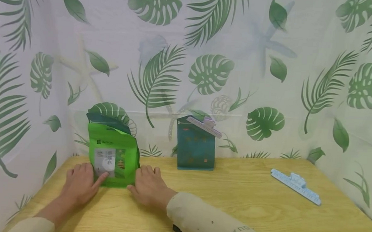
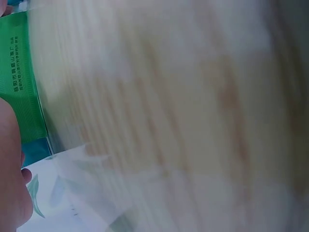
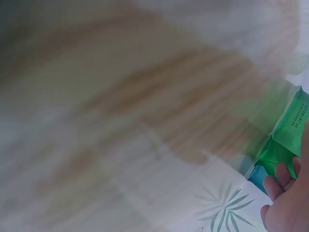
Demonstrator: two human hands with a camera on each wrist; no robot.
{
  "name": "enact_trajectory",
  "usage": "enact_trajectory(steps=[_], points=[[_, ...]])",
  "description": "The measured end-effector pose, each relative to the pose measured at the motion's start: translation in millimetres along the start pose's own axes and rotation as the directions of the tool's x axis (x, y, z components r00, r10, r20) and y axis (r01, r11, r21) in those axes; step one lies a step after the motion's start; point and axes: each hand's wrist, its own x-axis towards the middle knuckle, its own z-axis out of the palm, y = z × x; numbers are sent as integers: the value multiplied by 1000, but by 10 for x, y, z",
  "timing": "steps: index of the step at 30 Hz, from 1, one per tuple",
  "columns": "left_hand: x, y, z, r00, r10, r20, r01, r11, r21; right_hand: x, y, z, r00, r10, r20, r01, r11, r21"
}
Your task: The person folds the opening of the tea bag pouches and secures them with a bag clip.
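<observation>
Currently the green pouch (image 1: 112, 155) stands upright on the desk (image 1: 232, 200), between the two hands. Left hand (image 1: 81, 184) lies flat at its lower left, fingers (image 1: 100, 179) straight, forefinger touching the label. Right hand (image 1: 149, 186) rests at its lower right edge, fingers relaxed and spread, gripping nothing. Beyond the right fingers stands a teal pouch (image 1: 195, 148) topped by a pale clip (image 1: 204, 126). Well to their right lies a blue clip (image 1: 296, 186). Wrist views are blurred.
</observation>
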Motion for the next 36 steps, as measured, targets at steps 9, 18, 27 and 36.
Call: enact_trajectory(steps=[9,18,27,36], points=[[24,106,15,999,39,0,-39,999,36,-81,105,-37,1000,9,5,-9,1000,-4],[32,189,33,998,57,10,-57,998,18,-150,200,-43,1000,10,-3,-10,999,-48],[58,251,72,997,76,28,-75,997,-20,-203,282,-41,1000,13,-7,-14,998,-53],[81,316,109,997,67,45,-66,998,-22,-256,356,-20,1000,-5,-22,3,997,-71]])
